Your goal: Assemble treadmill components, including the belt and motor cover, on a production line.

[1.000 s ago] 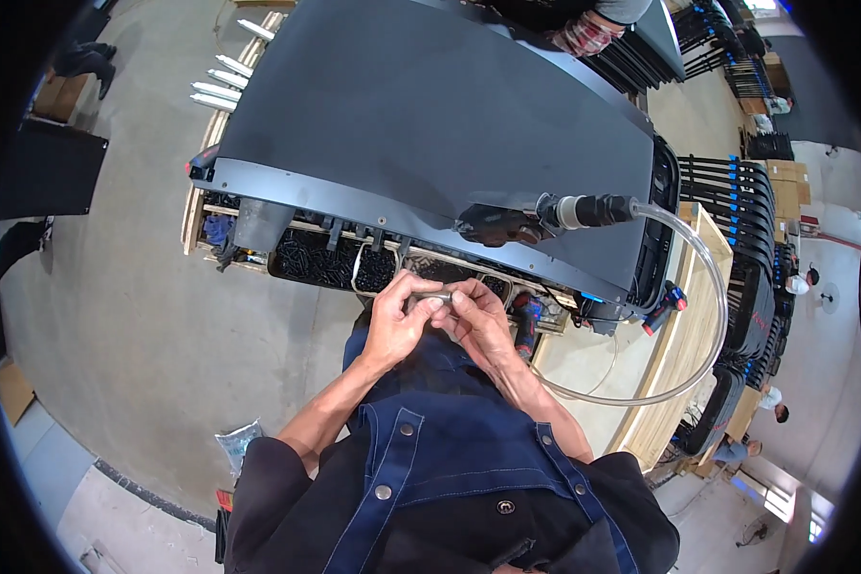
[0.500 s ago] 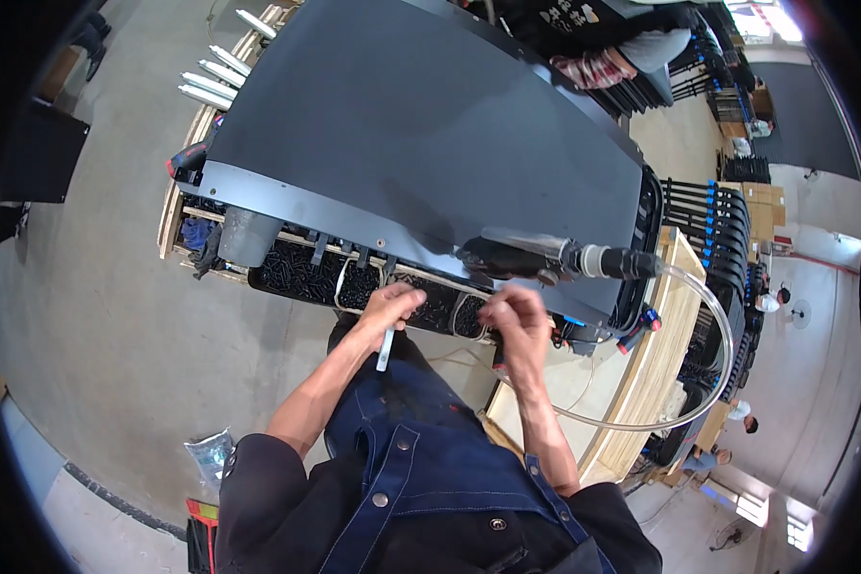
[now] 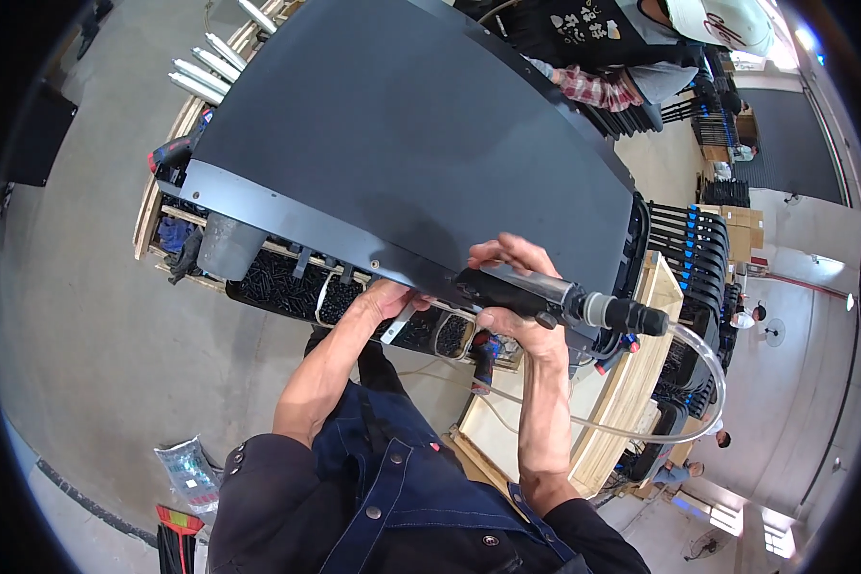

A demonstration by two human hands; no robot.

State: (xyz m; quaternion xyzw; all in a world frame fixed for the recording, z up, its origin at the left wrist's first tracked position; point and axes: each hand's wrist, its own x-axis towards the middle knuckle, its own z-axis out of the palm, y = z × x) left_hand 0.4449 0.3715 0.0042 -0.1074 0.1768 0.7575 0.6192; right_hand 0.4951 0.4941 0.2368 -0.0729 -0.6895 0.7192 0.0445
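Observation:
My left hand [image 3: 388, 300] is closed on a flat, light metal strip [image 3: 398, 323] that sticks out below the fingers. Its fingertips are partly hidden at the near edge of a large dark grey panel [image 3: 402, 124]. My right hand [image 3: 521, 330] wraps round a black hand-held air tool [image 3: 515, 293], thumb below and fingers over the top. From the tool's right end a clear hose [image 3: 719, 368] loops down. Under the panel's near edge, a black tray [image 3: 282, 277] holds many small black screw-like parts.
A red-and-black cordless driver [image 3: 484, 362] is below my right hand; another [image 3: 169, 151] is by the panel's left corner. A grey cup [image 3: 230, 247] sits at the tray's left. Across the panel, a co-worker's plaid sleeve [image 3: 598, 88] reaches in. A wooden-edged table [image 3: 631, 383] stands right.
My right hand has come onto the air tool, which has shifted slightly toward me. My left hand has moved up to the panel edge with the strip. The co-worker leans farther into view.

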